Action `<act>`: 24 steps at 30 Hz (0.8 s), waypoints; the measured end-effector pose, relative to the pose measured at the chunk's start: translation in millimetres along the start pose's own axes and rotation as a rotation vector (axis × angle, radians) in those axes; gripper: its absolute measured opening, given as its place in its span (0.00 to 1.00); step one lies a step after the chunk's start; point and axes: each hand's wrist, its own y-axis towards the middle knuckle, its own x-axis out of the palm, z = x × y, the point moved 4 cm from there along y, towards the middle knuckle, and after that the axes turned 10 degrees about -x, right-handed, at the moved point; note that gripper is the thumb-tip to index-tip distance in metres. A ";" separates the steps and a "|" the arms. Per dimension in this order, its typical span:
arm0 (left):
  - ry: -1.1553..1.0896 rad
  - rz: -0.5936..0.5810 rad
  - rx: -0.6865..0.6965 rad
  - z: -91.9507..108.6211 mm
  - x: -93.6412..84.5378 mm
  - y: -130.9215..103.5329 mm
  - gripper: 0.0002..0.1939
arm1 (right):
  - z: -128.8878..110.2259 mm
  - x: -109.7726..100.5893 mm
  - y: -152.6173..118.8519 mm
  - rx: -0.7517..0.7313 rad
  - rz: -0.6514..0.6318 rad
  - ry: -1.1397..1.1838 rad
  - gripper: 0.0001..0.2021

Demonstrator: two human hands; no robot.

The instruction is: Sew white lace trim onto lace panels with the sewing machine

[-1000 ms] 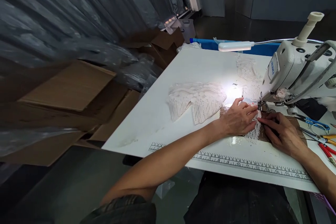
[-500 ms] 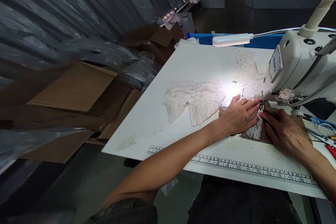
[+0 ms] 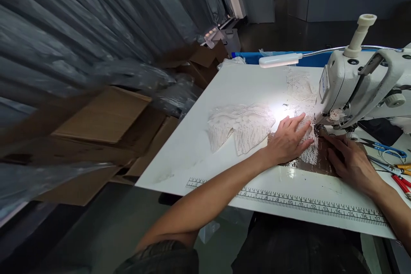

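My left hand [image 3: 290, 139] lies with fingers spread on a strip of white lace [image 3: 310, 152], to the left of the needle area of a white sewing machine [image 3: 340, 90]. My right hand [image 3: 351, 158] is on the other side of the needle, its index finger stretched toward the presser foot [image 3: 317, 130]. Its other fingers are partly curled and rest on the brown plate [image 3: 326, 160]; nothing shows in them. The lace runs back past the machine head to a further lace piece [image 3: 301, 85]. Where it meets the needle is too small to make out.
Another white lace piece [image 3: 240, 126] lies left on the white table [image 3: 180, 150]. Scissors with blue handles [image 3: 390, 150] and red-handled snips [image 3: 401, 184] lie at the right. A lamp [image 3: 281, 60] hangs over the back. Cardboard boxes [image 3: 102, 113] stand left of the table.
My view has shifted, so the machine shows more of its side. My left fingers have spread and sit a little farther from the needle. My right index finger remains by the presser foot.
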 end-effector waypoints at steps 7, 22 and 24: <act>-0.230 -0.066 0.118 -3.8 -33.0 2.0 0.16 | -3.4 -2.8 -2.0 -0.053 0.071 0.030 0.18; -0.533 -0.336 0.148 2.4 -33.3 -3.7 0.10 | -7.2 -10.5 -1.7 -0.094 0.065 0.100 0.17; -0.544 -0.284 0.152 2.6 -35.9 0.9 0.11 | -11.3 -13.7 2.5 -0.108 0.036 0.137 0.18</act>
